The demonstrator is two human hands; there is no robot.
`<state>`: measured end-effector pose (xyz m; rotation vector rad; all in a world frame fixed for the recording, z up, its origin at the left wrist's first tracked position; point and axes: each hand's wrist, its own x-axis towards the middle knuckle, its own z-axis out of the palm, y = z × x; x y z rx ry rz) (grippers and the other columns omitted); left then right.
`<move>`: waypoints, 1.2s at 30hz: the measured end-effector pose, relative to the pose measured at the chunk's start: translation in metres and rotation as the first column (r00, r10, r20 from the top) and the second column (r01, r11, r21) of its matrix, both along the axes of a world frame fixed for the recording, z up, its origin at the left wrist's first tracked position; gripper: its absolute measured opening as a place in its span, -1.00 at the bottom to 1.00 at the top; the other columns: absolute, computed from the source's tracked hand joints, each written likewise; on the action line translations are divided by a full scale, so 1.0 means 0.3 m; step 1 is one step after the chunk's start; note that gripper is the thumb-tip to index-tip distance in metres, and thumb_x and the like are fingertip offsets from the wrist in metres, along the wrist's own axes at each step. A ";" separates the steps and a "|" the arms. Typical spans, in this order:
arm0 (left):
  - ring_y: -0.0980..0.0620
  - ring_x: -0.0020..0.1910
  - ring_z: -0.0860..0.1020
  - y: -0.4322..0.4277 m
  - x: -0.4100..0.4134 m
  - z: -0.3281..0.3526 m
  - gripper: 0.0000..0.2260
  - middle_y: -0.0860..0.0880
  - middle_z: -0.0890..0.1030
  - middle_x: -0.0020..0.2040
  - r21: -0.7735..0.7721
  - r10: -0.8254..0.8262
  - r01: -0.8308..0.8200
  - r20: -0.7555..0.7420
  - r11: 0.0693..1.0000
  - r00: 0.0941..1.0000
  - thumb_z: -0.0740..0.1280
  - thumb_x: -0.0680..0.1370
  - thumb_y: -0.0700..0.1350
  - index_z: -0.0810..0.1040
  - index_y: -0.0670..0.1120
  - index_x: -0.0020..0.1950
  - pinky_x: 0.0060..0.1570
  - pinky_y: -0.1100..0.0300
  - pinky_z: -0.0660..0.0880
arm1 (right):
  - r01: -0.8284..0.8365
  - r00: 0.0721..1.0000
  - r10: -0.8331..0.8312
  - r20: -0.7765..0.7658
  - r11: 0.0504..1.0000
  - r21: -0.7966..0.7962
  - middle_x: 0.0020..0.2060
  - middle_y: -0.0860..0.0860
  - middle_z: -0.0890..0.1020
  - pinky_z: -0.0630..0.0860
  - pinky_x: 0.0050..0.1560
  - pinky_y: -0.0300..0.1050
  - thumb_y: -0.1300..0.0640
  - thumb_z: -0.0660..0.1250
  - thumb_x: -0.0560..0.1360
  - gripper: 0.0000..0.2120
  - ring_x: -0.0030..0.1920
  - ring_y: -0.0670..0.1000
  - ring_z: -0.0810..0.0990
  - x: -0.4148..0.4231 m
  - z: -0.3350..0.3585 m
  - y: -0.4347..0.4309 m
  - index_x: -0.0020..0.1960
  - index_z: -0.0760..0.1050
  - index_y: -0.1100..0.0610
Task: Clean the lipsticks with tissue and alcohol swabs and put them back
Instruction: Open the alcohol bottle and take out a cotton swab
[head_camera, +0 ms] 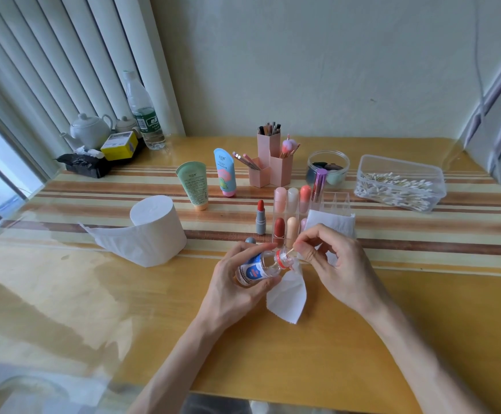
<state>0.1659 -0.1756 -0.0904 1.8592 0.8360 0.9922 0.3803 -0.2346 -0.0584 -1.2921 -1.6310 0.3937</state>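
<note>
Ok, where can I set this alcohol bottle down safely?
Bare table to the right of your right hand, in front of the cotton swab box; also near you, in front of the tissue roll. Crowded around the lipstick organizer and open lipstick.

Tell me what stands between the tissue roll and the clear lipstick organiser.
Head view: an uncapped red lipstick stands upright between the tissue roll and the clear organiser, with a grey cap near it.

labels on bottles and tubes, all illegible
</note>
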 end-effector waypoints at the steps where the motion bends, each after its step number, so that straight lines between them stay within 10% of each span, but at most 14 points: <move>1: -0.05 0.13 0.63 0.000 0.001 -0.001 -0.54 0.07 0.60 0.16 0.005 0.004 -0.004 -0.002 1.000 1.000 0.61 0.47 -0.10 0.64 0.05 0.35 0.03 0.09 0.64 | 0.007 1.000 -0.007 0.009 1.000 0.004 -0.18 -0.13 0.66 0.56 -0.18 0.05 0.00 0.39 0.62 -0.82 -0.18 0.01 0.64 -0.002 -0.001 -0.001 -0.01 0.62 0.12; 14: -0.06 0.13 0.64 0.003 -0.001 -0.005 -0.54 0.06 0.61 0.17 0.008 0.005 -0.005 0.002 1.000 1.000 0.61 0.46 -0.10 0.65 0.07 0.34 0.05 -0.01 0.64 | -0.031 0.994 0.031 0.105 1.000 -0.003 -0.21 -0.19 0.62 0.44 -0.15 -0.35 0.08 0.42 0.62 -0.88 -0.17 -0.11 0.61 -0.001 0.025 -0.008 -0.07 0.61 0.10; 36: -0.05 0.13 0.64 0.000 0.001 -0.002 -0.53 0.08 0.61 0.17 0.006 0.006 -0.006 -0.004 1.000 1.000 0.62 0.46 -0.11 0.65 0.07 0.34 0.06 0.08 0.64 | -0.055 0.989 0.067 0.133 0.994 -0.092 -0.24 -0.13 0.66 0.48 -0.13 -0.29 0.07 0.42 0.64 -0.83 -0.15 -0.06 0.65 0.008 0.050 -0.008 -0.10 0.62 0.12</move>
